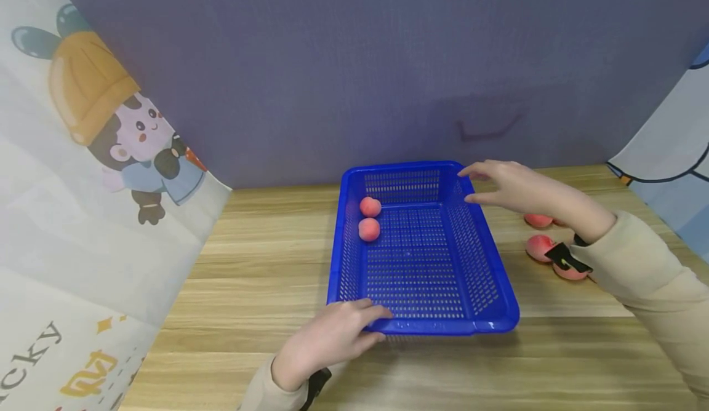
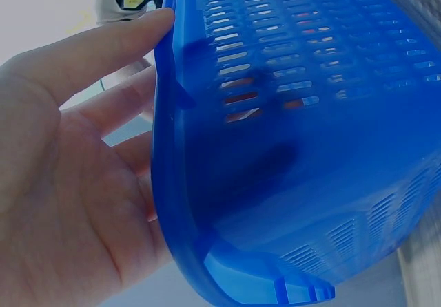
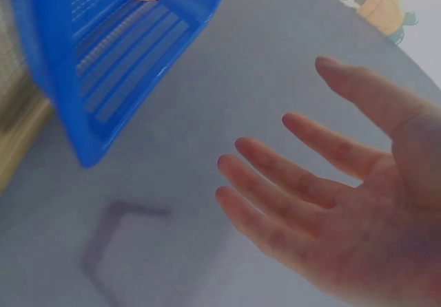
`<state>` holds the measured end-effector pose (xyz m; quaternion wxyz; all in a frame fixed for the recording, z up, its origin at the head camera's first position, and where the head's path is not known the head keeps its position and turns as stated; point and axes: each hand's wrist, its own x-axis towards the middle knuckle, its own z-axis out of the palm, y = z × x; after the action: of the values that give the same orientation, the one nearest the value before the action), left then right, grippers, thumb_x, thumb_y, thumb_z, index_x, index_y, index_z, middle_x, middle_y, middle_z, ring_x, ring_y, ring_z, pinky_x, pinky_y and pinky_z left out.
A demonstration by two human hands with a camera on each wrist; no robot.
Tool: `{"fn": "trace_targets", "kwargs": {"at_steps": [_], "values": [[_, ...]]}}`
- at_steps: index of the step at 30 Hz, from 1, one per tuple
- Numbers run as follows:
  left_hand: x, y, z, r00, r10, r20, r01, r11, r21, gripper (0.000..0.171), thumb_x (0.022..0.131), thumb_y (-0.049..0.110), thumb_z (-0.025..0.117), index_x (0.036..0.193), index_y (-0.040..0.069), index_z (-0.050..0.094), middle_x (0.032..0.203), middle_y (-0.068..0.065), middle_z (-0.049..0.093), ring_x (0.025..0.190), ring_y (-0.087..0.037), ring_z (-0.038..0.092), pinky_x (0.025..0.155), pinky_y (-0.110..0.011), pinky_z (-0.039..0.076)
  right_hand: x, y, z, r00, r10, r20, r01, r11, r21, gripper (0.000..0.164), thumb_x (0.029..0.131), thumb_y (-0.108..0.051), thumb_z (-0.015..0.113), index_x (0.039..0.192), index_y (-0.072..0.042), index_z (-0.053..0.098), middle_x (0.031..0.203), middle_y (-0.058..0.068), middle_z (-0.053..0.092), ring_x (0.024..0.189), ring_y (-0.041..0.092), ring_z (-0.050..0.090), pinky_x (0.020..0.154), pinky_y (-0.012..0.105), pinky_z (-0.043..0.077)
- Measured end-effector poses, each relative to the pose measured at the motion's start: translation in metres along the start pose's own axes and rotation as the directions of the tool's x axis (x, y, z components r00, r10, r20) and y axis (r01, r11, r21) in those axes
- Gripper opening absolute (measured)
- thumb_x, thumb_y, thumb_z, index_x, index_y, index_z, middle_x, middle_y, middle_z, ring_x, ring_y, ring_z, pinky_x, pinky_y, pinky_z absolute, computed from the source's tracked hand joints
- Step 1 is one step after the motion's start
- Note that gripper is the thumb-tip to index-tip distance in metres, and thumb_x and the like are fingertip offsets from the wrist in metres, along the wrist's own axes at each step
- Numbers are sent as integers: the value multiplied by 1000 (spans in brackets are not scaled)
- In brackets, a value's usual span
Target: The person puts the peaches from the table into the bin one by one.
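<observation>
A blue plastic basket [image 1: 412, 326] with slotted walls sits on the wooden table. Two pink-red peaches lie along its left side inside: one peach [image 1: 370, 207] toward the back, another peach [image 1: 369, 229] just in front of it. My left hand [image 1: 338, 331] holds the near rim at the left corner. In the left wrist view, the thumb [image 2: 131, 38] meets the rim's outer side while the other fingers pass behind the rim. Over the far right corner of the basket is my right hand [image 1: 501, 183], its fingers spread and holding nothing; the right wrist view shows it apart from the basket.
More peaches [image 1: 540, 248] lie on the table right of the basket, partly hidden by the right forearm. A dark grey-blue panel [image 1: 332, 79] rises behind the table [image 1: 266, 263]. A printed white sheet [image 1: 66, 214] borders the left side.
</observation>
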<state>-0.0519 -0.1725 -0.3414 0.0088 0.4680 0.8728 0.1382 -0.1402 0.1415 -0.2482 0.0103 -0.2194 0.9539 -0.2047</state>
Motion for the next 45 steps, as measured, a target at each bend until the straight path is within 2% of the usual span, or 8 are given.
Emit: {"fn": "trace_targets", "kwargs": {"at_steps": [13, 16, 28, 33, 39, 45], "values": [[0, -1, 1, 1000, 0, 1, 0, 1000, -5, 27, 81, 22, 63, 106, 13, 61, 89, 3, 61, 77, -5, 57, 68, -16, 45, -24, 48, 14, 997, 39, -72, -39, 999, -4, 43, 85, -21, 58, 117, 6, 49, 111, 25, 55, 99, 38, 52, 80, 51, 41], [0, -1, 1, 1000, -4, 0, 4, 1000, -3, 26, 81, 22, 63, 106, 13, 61, 88, 4, 61, 77, -5, 57, 67, -16, 45, -28, 57, 19, 994, 72, -78, -72, 997, 1, 43, 86, -22, 57, 118, 7, 49, 111, 26, 55, 98, 38, 53, 78, 50, 43], [0, 0, 1, 1000, 8, -7, -8, 1000, -1, 26, 81, 22, 62, 105, 12, 61, 89, 3, 61, 78, -5, 57, 69, -16, 45, -50, 98, 46, 988, 150, -37, -145, 983, 110, 41, 85, -16, 57, 115, 11, 48, 101, 29, 56, 93, 42, 54, 72, 47, 46], [0, 0, 1, 1000, 11, -6, -11, 1000, 2, 26, 81, 22, 62, 105, 12, 62, 89, 3, 61, 78, -6, 58, 69, -16, 45, -55, 110, 56, 988, 153, -27, -149, 983, 107, 43, 83, -14, 59, 114, 15, 47, 103, 31, 55, 94, 44, 53, 74, 50, 45], [1, 0, 1, 1000, 19, -16, -19, 1000, 8, 26, 80, 22, 63, 104, 12, 62, 87, 3, 61, 76, -5, 57, 68, -15, 45, -58, 123, 63, 981, 195, 19, -195, 977, 81, 52, 84, -18, 58, 117, 18, 41, 104, 36, 51, 97, 48, 49, 78, 55, 41], [0, 1, 1, 1000, 15, -17, -15, 1000, 6, 26, 80, 22, 63, 104, 12, 62, 87, 3, 61, 76, -5, 58, 68, -15, 45, -60, 132, 72, 981, 193, 34, -195, 979, 63, 50, 82, -17, 59, 115, 17, 44, 108, 36, 50, 99, 48, 48, 80, 55, 39]]}}
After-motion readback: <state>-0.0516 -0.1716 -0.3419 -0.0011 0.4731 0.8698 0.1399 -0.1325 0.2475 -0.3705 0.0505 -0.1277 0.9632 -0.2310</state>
